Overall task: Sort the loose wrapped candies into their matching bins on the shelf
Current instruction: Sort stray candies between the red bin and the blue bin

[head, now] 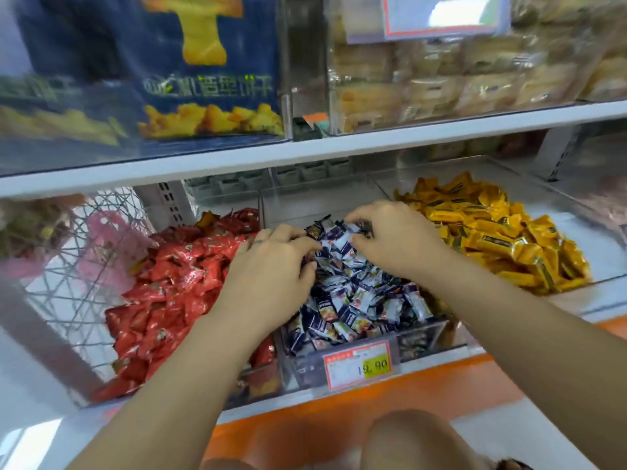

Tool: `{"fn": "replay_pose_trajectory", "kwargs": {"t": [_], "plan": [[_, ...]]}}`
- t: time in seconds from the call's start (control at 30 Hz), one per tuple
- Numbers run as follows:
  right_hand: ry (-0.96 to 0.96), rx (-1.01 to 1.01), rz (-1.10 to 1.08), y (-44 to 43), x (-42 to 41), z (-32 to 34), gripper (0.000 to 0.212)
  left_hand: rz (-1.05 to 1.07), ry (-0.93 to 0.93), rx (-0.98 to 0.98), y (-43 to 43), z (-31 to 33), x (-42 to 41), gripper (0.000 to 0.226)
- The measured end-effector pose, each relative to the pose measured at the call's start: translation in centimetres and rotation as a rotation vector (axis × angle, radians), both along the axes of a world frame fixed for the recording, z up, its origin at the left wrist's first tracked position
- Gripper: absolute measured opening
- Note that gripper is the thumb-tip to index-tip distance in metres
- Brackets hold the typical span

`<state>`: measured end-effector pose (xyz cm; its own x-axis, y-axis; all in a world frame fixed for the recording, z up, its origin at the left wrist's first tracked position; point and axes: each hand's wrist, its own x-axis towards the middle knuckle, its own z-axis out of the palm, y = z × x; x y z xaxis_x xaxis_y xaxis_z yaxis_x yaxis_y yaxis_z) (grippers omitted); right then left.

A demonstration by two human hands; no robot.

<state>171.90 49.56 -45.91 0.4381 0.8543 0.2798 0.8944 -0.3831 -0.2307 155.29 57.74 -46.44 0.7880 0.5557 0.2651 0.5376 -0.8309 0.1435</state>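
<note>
Three clear bins sit side by side on the lower shelf. The left bin holds red wrapped candies (176,283), the middle bin (420,337) holds dark blue and white candies (359,300), and the right bin holds yellow candies (492,232). My left hand (271,262) and my right hand (397,235) both rest on the rear of the blue and white pile, fingers curled into it. Each hand pinches at blue and white wrappers near the top of the heap. What lies under my palms is hidden.
A price tag (361,364) reading 12.90 hangs on the middle bin's front. A white shelf board (339,147) runs just above the bins, carrying a blue snack box (203,69) and bagged pastries (458,72). A wire basket (84,252) stands at the left. The shelf's orange edge (339,412) lies below.
</note>
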Motion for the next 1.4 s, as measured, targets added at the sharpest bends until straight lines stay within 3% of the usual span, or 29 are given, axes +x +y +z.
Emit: {"fn": "replay_pose_trajectory", "kwargs": {"t": [0.17, 0.33, 0.43, 0.53, 0.73, 0.93, 1.1, 1.23, 1.3, 1.4], "plan": [[0.055, 0.033, 0.087, -1.3, -5.2, 0.2, 0.029, -0.043, -0.231, 0.061, -0.5, 0.3, -3.9, 0.026], [0.069, 0.077, 0.478, -1.0, -12.2, -1.1, 0.029, 0.05, -0.385, 0.055, 0.5, -0.8, -10.0, 0.028], [-0.078, -0.104, 0.57, 0.6, -14.1, -1.3, 0.034, 0.121, -0.324, -0.009, 1.7, -1.9, -12.4, 0.023], [-0.294, -0.339, 0.568, 2.3, -14.5, -1.1, 0.042, 0.13, -0.184, -0.107, 2.6, -3.2, -13.6, 0.036], [-0.391, -0.427, 0.555, 6.9, -12.9, 0.2, 0.045, 0.165, -0.137, -0.092, 3.5, -4.4, -13.3, 0.05], [-0.232, -0.405, 0.607, 11.0, -11.7, 0.3, 0.043, 0.226, -0.187, -0.09, 4.9, -5.0, -12.4, 0.05], [-0.119, -0.266, 0.664, 12.4, -11.2, 0.8, 0.033, 0.209, -0.268, -0.134, 6.5, -4.5, -12.1, 0.048], [-0.007, -0.122, 0.64, 11.3, -11.1, 2.3, 0.029, 0.193, -0.392, -0.055, 6.8, -3.4, -13.0, 0.041], [-0.022, -0.076, 0.608, 10.4, -11.1, 2.7, 0.03, 0.194, -0.314, -0.036, 7.1, -3.0, -12.9, 0.046], [-0.255, -0.274, 0.498, 9.7, -11.1, 2.1, 0.051, 0.219, 0.01, -0.121, 8.0, -3.3, -11.7, 0.054]]}}
